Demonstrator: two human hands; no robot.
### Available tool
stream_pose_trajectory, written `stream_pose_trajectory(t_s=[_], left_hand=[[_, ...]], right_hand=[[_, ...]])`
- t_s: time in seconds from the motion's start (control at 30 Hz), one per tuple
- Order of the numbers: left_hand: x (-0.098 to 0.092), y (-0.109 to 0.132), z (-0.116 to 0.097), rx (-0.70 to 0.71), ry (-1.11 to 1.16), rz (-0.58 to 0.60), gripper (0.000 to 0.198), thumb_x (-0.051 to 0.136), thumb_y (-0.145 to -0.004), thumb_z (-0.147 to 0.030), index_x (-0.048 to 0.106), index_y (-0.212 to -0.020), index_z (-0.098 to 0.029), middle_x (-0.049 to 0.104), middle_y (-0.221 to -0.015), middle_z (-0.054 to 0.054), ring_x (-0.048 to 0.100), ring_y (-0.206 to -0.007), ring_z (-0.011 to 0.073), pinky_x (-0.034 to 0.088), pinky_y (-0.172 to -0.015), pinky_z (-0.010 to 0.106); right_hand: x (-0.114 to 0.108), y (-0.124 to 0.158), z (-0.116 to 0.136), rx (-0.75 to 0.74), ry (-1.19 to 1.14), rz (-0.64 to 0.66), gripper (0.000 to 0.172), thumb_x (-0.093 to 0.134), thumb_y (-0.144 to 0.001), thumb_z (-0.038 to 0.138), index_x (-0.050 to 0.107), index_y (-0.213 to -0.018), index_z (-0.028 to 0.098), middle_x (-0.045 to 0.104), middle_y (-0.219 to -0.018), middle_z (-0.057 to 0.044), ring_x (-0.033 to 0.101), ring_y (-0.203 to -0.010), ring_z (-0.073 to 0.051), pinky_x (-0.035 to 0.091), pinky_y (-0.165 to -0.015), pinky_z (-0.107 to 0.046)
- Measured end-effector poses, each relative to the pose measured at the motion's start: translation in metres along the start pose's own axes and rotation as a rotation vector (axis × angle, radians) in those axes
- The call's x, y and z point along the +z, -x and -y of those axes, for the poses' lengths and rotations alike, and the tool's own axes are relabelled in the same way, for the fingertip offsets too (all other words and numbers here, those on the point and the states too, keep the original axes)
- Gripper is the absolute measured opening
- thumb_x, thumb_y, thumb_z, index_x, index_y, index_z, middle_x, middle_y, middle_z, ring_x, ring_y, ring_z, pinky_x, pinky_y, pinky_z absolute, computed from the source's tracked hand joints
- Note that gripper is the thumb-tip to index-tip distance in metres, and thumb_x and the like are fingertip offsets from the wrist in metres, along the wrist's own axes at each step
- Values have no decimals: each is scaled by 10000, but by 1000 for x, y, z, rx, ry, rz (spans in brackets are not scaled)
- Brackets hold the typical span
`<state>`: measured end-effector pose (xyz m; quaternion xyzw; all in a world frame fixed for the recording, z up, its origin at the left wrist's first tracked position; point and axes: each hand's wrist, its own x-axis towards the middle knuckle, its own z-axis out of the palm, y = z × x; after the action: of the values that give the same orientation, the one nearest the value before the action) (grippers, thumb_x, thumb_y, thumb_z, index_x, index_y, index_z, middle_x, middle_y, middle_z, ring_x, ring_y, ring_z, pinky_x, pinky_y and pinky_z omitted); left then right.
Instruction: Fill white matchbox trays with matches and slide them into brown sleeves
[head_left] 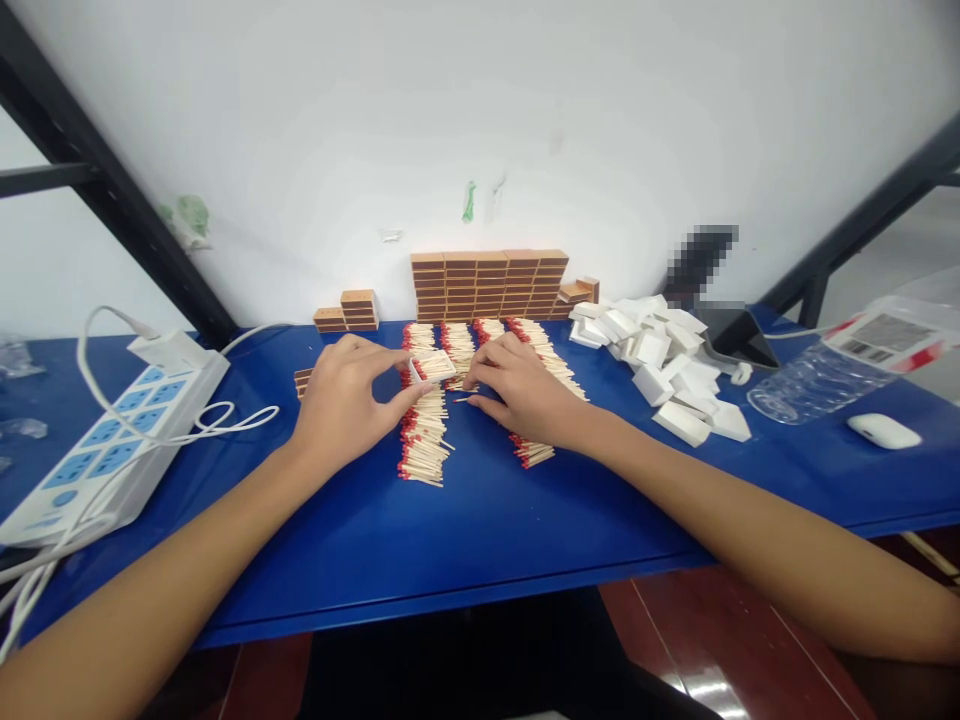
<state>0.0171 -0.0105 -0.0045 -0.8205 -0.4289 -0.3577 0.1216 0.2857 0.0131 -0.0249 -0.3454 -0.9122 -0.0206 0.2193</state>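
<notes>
My left hand (343, 392) pinches a small white matchbox tray (442, 376) between thumb and fingers. Red-headed matches lie inside that tray, which is held over a long row of matches (422, 440). Close to its right, my right hand (517, 388) is lowered to the table with thumb and forefinger at a single match (460, 400), its red head pointing left. The fingers seem closed on the stick's end. Further rows of matches (551, 355) run behind and beneath this hand, with their heads to the left.
Brown matchbox sleeves (491, 288) are stacked against the wall, with smaller stacks (358, 310) to the left. White empty trays (667, 350) form a heap at right. A power strip (120, 440) with cables, a plastic bottle (817, 385) and a white earbud case (885, 431) share the blue table (480, 545).
</notes>
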Motion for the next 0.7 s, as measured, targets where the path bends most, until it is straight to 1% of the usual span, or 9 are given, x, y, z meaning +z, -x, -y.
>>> stream_pose_trajectory(t_s=[0.17, 0.27, 0.47, 0.7], left_hand=[[0, 0, -1, 5, -7, -5, 353, 835, -895, -463, 814, -1098, -175, 798, -974, 86, 692, -943, 288, 523, -887, 436], [0, 0, -2, 2, -9, -2, 354, 832, -897, -476, 815, -1088, -178, 797, -966, 82, 689, -938, 284, 523, -881, 433], [0, 0, 0, 2, -2, -3, 366, 825, -902, -483, 813, -1099, -175, 799, -985, 84, 684, -946, 282, 530, -900, 444], [1, 0, -2, 18, -3, -13, 365, 780, -930, -524, 814, -1058, -184, 805, -974, 85, 686, -915, 281, 535, -869, 438]], right_hand=[[-1, -1, 1, 5, -3, -6, 87, 681, -1003, 252, 714, -1049, 186, 652, -1118, -133, 508, -1118, -304, 437, -994, -479], [-2, -1, 2, 4, -27, 0, 56, 665, -1003, 219, 713, -996, 191, 660, -1092, -123, 506, -1109, -295, 438, -994, -469], [-3, -2, 4, -10, -42, 0, 63, 660, -984, 169, 705, -942, 184, 667, -1066, -120, 512, -1095, -291, 447, -989, -459], [-3, -1, 5, -15, -63, 21, 72, 642, -1013, 204, 694, -966, 189, 663, -1077, -122, 505, -1081, -288, 446, -985, -455]])
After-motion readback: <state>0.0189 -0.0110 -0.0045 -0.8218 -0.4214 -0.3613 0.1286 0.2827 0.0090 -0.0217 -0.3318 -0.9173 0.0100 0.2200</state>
